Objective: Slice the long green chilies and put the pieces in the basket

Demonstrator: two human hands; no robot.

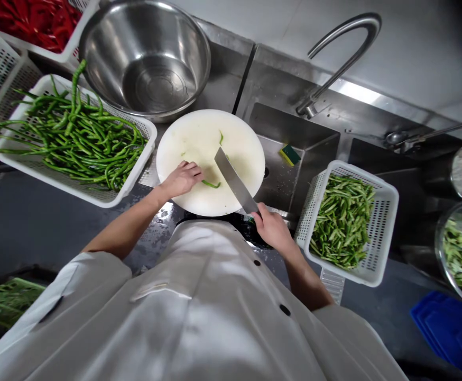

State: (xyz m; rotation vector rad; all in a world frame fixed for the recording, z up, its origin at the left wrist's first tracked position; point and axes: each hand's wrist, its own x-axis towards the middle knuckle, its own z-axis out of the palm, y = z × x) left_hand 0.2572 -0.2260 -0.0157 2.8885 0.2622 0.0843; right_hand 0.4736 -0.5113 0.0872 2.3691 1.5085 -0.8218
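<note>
A round white cutting board [183, 132] lies in front of me, bridging the near side of the sink. My right hand [273, 227] is closed around the handle of a broad-bladed kitchen knife [237, 182], its blade angled up and left over the board. On the board's left part rests my left hand [181, 179], fingers curled together. A long green pepper [212, 184] sticks out from under those fingertips toward the blade; the rest of it is hidden by the hand. Beyond the knife tip lies a small curved green pepper piece [221, 137].
At left stands a white basket [149, 132] heaped with whole green peppers [84, 137]; at right, another basket [385, 222] holds sliced green peppers [342, 222]. A steel bowl [155, 79], a faucet [358, 50] and a sponge [290, 155] in the sink [314, 132] are around the board.
</note>
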